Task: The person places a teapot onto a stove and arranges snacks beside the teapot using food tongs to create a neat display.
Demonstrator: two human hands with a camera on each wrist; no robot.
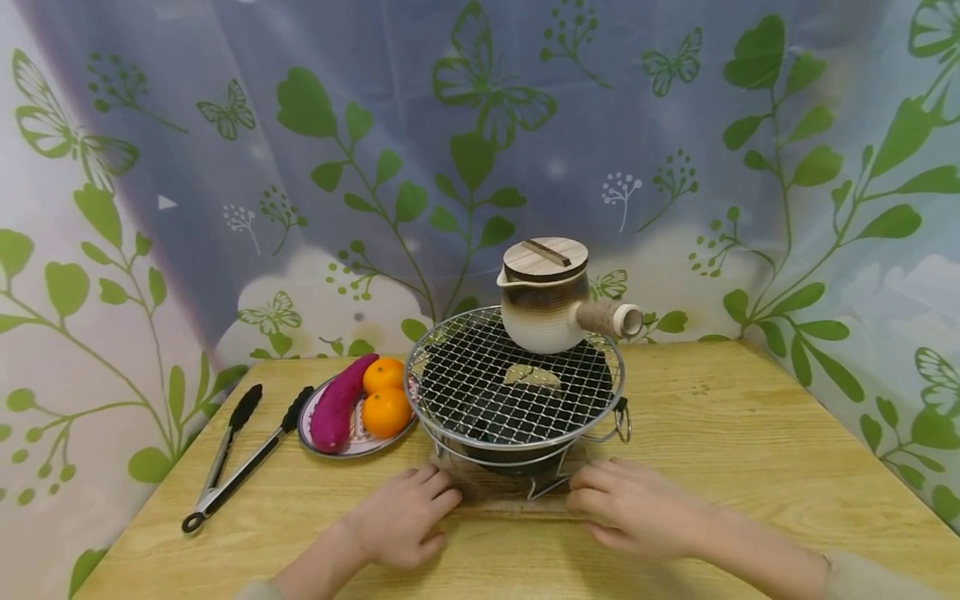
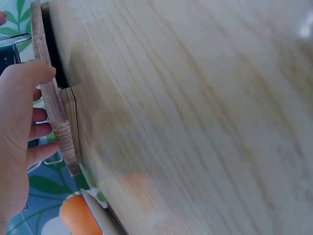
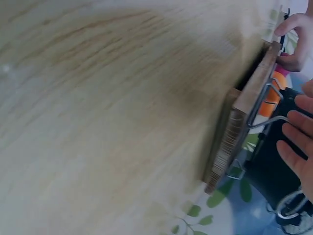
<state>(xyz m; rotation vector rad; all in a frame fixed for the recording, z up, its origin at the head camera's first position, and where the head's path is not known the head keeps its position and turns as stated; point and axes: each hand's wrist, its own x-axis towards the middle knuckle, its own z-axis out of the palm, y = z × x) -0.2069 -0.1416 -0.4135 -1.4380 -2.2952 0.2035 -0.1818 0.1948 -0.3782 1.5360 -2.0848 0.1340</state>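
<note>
A wooden board (image 1: pixel 517 507) lies under a round charcoal grill (image 1: pixel 495 454) with a wire mesh top. My left hand (image 1: pixel 408 515) holds the board's left front corner; in the left wrist view its thumb lies over the edge of the board (image 2: pixel 61 125), fingers on the far side. By the right front corner is my right hand (image 1: pixel 637 508). In the right wrist view the right fingers (image 3: pixel 296 134) are loosely extended beside the wire stand, apart from the board. A clay teapot (image 1: pixel 542 312) with a wooden lid sits at the back of the mesh (image 1: pixel 480 383).
Left of the grill, an oval plate (image 1: pixel 356 450) carries a purple sweet potato (image 1: pixel 341 404) and two oranges (image 1: pixel 386 411). Black-tipped tongs (image 1: pixel 240 467) lie spread further left. A ring handle (image 1: pixel 623 423) hangs at the grill's right. Behind the table (image 1: pixel 750 433) hangs a leaf-patterned curtain (image 1: pixel 390 125).
</note>
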